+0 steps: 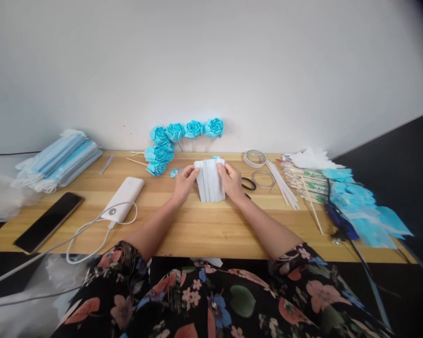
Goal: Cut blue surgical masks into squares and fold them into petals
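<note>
Wooden grain is being shown across the surface (215, 234), which is being backed by a pale wall (211, 70). Above the surface, near its middle, a pleated white sheet (209, 183) is being held up by its two sides: one is being pinched by the left hand (185, 185), the other by the right hand (232, 182), each grip being clamped on the sheet. Beyond the hands, blue flowers (214, 127) are being seen in a bent row by the wall. To the right, a tape roll (255, 165), white strips (283, 185), a sticks bundle (308, 180) and blue cloth pieces (359, 206) are being carried. To the left, a power bank (126, 195), a phone (49, 223) and stacked masks (61, 159) are being supported.
</note>
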